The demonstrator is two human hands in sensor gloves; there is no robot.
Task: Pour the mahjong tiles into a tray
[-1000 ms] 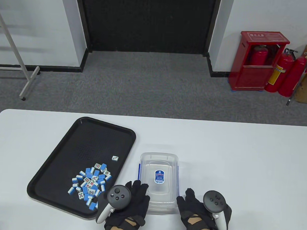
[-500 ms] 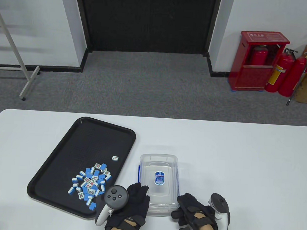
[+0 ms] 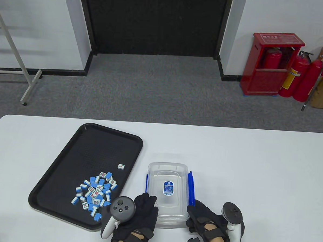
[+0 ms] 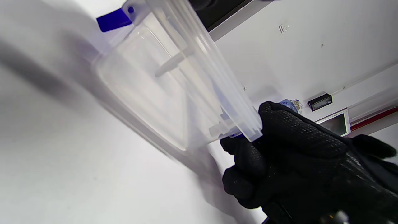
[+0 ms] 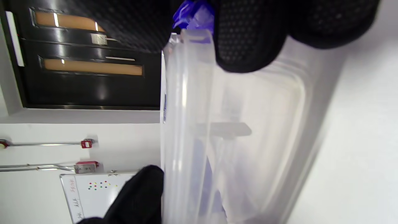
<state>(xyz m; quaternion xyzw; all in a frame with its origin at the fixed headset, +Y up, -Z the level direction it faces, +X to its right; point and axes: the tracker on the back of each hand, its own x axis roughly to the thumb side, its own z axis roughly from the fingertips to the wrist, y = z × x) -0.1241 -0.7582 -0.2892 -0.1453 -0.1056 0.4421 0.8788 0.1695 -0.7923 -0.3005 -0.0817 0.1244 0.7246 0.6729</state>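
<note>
On white table: black tray; grey carpet beyond.

Both hands wear black gloves. The left hand carries a dark grey, round-headed tracker at its 10 o'clock, with small buttons on its face and a white handle. The right hand carries a matching tracker at its 3 o'clock. Black straps cross the gloves' backs; bare skin shows at both wrists. Close up, the glove fabric is dotted with a fine grip texture.
</note>
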